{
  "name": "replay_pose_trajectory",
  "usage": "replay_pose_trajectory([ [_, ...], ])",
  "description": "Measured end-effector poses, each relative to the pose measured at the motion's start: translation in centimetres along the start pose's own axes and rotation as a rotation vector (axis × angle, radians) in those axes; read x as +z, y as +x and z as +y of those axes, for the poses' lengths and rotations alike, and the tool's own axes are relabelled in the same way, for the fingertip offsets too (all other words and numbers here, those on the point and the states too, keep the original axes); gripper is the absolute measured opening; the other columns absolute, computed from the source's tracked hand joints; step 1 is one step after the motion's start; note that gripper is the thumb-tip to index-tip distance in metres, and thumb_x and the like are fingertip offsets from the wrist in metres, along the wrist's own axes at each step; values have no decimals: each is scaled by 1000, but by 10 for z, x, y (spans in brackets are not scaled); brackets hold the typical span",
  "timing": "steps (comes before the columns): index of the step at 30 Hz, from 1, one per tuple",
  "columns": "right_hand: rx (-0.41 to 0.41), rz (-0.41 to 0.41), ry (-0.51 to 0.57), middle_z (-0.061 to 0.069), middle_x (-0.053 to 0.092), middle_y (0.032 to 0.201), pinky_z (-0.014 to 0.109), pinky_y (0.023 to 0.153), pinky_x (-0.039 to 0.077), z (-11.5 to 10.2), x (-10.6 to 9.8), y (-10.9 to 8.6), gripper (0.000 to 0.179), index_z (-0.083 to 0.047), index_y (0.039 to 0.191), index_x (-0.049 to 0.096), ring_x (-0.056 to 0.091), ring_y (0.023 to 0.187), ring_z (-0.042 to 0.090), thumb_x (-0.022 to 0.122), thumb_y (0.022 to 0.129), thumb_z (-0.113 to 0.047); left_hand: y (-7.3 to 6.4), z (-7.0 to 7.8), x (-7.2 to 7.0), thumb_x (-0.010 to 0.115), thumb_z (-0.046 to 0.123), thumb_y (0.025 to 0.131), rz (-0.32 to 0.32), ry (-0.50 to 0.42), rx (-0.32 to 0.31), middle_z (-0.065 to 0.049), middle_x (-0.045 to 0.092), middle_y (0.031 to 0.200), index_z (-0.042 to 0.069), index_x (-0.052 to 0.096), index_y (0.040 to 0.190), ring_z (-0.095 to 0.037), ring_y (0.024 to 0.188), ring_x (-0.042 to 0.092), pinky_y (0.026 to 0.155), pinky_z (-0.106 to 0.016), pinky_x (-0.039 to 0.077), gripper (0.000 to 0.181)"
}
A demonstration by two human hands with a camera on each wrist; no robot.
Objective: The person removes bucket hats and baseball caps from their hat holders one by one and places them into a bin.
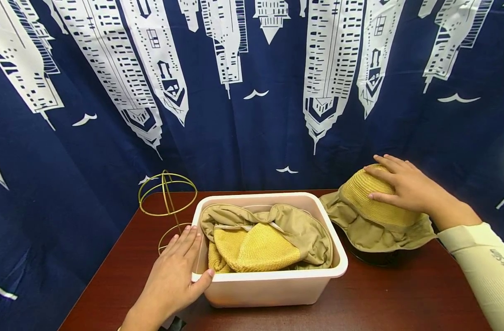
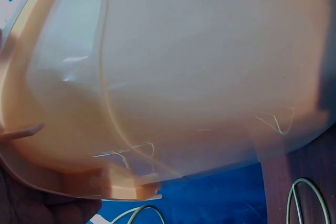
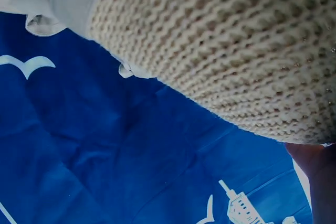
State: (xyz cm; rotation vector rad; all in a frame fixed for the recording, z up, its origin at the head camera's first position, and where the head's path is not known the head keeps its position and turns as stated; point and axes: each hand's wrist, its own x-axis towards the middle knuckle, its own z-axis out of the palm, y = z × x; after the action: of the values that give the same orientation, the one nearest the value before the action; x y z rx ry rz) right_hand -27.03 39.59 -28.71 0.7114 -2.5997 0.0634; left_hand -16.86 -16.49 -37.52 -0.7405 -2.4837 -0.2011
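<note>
**Left hand on the bin, right hand on the hat**

From my seat I read the left hand [image 1: 173, 271] as lying flat against the near left corner of the pale plastic bin [image 1: 272, 287], fingers straight along the wall and thumb hooked over the rim; that looks to me like a steadying hold, keeping the bin from sliding on the desk [image 1: 400, 294]. The left wrist view is filled by that same bin wall [image 2: 173, 77], so I judge the palm to be pressed close to it.

Inside the bin, just right of my left fingers, a second hat [image 1: 268, 243] lies folded, yellow knit crown tucked into its khaki brim.

My right hand [image 1: 404, 186] rests spread on top of the straw hat [image 1: 376, 209], fingers relaxed and apart over the woven crown, not pinching it. The hat sits raised on something dark beneath it, which I cannot make out; the flat palm seems to settle it there. The right wrist view shows only the knit weave [image 3: 231, 45] and blue curtain [image 3: 105, 145].

Beyond my left fingertips stands an empty wire hat stand [image 1: 167, 202]
</note>
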Motion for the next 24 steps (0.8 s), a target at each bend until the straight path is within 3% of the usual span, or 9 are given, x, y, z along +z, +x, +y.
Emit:
replay_pose_trajectory([
  [4,-44,54,1,29,44,144,63,109,29,0,6,2,66,-8,132,62,35,133,51,83,77,-38,-1,-1,0,64,51,86,-8,6,-5,-20,52,143,-8,58,134,-34,139,41,113,-51,32,76],
  [9,-87,126,-42,27,52,131,64,96,38,-1,11,1,52,-8,116,68,43,122,49,84,74,-34,0,0,1,63,50,86,-10,-3,1,-21,51,144,-8,57,134,-34,139,41,112,-51,33,76],
  [24,-163,264,-85,15,57,99,57,80,45,-8,15,7,20,-11,94,71,51,101,41,77,77,-17,-1,1,2,65,50,85,11,-7,0,-22,51,144,-9,57,134,-35,137,43,111,-52,35,77],
])
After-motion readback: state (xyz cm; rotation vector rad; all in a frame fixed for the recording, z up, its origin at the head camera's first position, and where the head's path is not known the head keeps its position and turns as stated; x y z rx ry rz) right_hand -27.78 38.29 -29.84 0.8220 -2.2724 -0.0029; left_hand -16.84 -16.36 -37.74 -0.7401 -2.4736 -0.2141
